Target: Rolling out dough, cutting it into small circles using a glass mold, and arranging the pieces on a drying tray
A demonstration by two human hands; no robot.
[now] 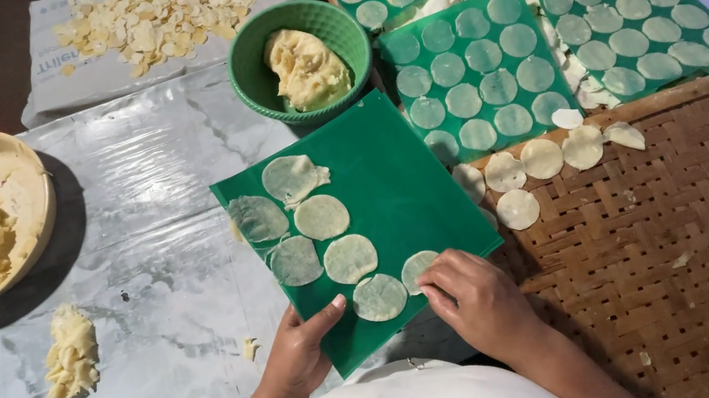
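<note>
A woven bamboo tray (693, 270) lies beside the marble tabletop (152, 285), where a green plastic sheet (390, 184) carries thin dough discs (321, 217). The person appears to be laying discs out in rows. The left hand (299, 357) grips the sheet's near edge, thumb on top; the right hand (472, 298), fingers curled, presses a disc (417, 269). The next disc needs an open patch.
</note>
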